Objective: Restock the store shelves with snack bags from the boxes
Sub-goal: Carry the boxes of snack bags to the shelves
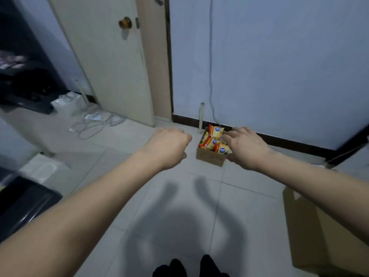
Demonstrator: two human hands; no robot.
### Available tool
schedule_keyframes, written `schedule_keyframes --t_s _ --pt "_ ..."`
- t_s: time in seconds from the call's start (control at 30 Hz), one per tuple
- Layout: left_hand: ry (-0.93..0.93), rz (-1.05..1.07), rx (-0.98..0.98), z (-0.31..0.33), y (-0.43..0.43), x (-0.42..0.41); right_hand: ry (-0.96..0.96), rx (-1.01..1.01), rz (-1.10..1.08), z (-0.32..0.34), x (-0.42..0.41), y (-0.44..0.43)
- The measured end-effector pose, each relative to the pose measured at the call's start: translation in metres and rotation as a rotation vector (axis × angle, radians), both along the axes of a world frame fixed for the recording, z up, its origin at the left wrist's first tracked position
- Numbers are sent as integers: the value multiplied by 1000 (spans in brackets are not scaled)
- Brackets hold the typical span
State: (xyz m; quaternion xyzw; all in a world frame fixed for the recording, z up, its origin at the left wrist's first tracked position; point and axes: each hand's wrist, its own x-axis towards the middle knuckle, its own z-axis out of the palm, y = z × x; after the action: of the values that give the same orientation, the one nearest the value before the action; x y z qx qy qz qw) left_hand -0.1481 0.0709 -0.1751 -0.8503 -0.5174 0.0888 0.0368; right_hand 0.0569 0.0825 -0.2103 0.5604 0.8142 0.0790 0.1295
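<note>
Pale grey floor tiles [163, 196] run ahead of me to a light blue wall [279, 66] with a dark brown skirting board [289, 141] along its foot. A small open brown cardboard box [209, 158] stands on the tiles just in front of that skirting, right of a cream door [111, 62] with a round brass knob [125, 23]. The box is filled with yellow-and-red snack bags [213, 136], the top ones sticking up above its rim.

Both my bare arms are stretched out towards it. My right hand [247, 146] is spread, fingers straight and apart, over the box's right side, with the thumb down by the right wall. It grips nothing, and I cannot tell whether the fingertips touch the bags. My left hand [169, 145] hangs just left of the box, apart from it, its fingers loosely curled under. It seems to hold nothing, though the fingers are mostly hidden behind its back.

A larger plain brown cardboard box [311, 236] sits at the lower right, under my right forearm. Loose pale cables [95, 124] lie coiled on the floor left of the door.
</note>
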Motion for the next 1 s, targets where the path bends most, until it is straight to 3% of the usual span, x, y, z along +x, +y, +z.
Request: schedule_keyframes --t_s 0.3,0.53,1.0 --pt "-28 -150 -56 -10 121 58 92 4 -314 -4 61 69" --pt "-13 -167 -153 -52 218 129 123 -74 -379 -43 123 153" --pt "-206 125 -412 -185 462 275 216 -290 -353 -148 257 409"
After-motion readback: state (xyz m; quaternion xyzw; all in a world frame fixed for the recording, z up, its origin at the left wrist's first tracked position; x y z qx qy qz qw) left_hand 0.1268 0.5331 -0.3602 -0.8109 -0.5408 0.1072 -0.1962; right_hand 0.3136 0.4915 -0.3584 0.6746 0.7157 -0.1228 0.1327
